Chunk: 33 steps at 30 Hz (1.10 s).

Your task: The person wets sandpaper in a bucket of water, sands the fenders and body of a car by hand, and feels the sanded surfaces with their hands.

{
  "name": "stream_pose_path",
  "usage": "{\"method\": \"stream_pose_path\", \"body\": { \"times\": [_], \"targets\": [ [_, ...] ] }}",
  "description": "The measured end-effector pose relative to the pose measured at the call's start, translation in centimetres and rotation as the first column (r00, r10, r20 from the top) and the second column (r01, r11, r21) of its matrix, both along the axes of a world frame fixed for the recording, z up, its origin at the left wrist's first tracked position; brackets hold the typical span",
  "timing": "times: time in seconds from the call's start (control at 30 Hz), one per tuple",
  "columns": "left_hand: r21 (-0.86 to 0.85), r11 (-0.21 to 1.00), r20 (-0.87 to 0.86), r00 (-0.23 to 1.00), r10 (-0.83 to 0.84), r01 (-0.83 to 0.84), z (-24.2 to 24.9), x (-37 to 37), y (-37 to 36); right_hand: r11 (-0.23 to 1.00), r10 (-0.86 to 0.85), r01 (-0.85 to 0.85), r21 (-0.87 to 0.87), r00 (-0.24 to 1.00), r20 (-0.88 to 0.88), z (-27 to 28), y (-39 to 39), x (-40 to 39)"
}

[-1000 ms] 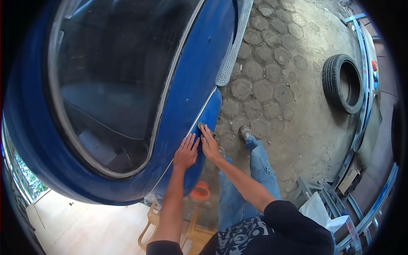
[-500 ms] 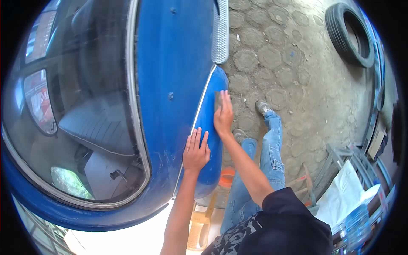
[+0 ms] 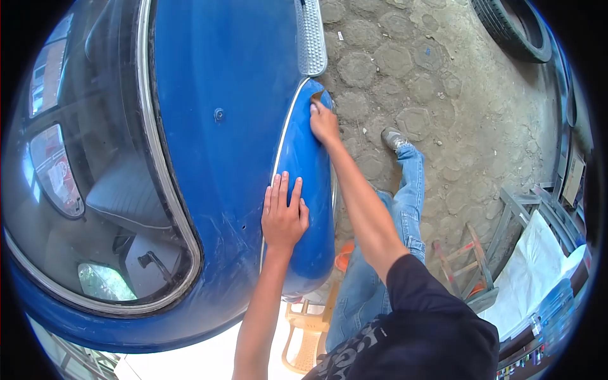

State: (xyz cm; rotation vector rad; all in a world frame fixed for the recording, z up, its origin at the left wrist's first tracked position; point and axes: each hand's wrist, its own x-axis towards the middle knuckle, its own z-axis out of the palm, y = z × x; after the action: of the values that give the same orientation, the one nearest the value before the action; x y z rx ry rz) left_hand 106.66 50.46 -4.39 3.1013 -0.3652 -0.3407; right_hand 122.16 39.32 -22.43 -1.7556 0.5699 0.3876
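Observation:
My left hand (image 3: 285, 218) lies flat on the blue fender (image 3: 304, 152) of a car, fingers stretched out across the pale trim strip along its inner edge. Farther up, near the fender's tip, my right hand (image 3: 324, 123) pinches a small brown piece of sandpaper (image 3: 317, 96) with one edge lifted. The sandpaper is against the paint or just over it; the exact contact is hidden. Left of the fender spreads the blue body panel (image 3: 209, 158), with scuffs and a small dark hole.
A ribbed running board (image 3: 311, 41) meets the fender's top end. The car's window (image 3: 107, 177) fills the left. On the paved floor (image 3: 405, 69) lie a tire (image 3: 516, 31) and, lower right, metal frames (image 3: 519, 202) with a white sheet (image 3: 529, 272). A tan plastic chair (image 3: 310, 342) stands below.
My right hand has slid up the fender with the sandpaper, which now sticks up at an edge. My left hand stays flat on the fender. The view has shifted slightly.

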Motion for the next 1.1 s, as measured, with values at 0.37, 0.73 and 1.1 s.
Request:
{"method": "stream_pose_path", "body": {
  "times": [0.37,0.73,1.1],
  "targets": [
    [0.007,1.000,0.016,1.000,-0.015,0.015,0.0,0.4,-0.2,0.994,-0.055,0.051,0.098,0.997,0.047,-0.3,-0.2,-2.0],
    [-0.014,1.000,0.025,1.000,-0.005,0.005,0.1,0.6,-0.2,0.996,0.066,-0.088,0.032,0.907,0.416,1.3,-1.3,-5.9],
    [0.024,1.000,0.011,1.000,-0.013,0.012,0.2,0.8,-0.4,0.981,-0.090,0.061,0.185,0.984,0.156,1.4,-3.1,-9.3]
  ]
}}
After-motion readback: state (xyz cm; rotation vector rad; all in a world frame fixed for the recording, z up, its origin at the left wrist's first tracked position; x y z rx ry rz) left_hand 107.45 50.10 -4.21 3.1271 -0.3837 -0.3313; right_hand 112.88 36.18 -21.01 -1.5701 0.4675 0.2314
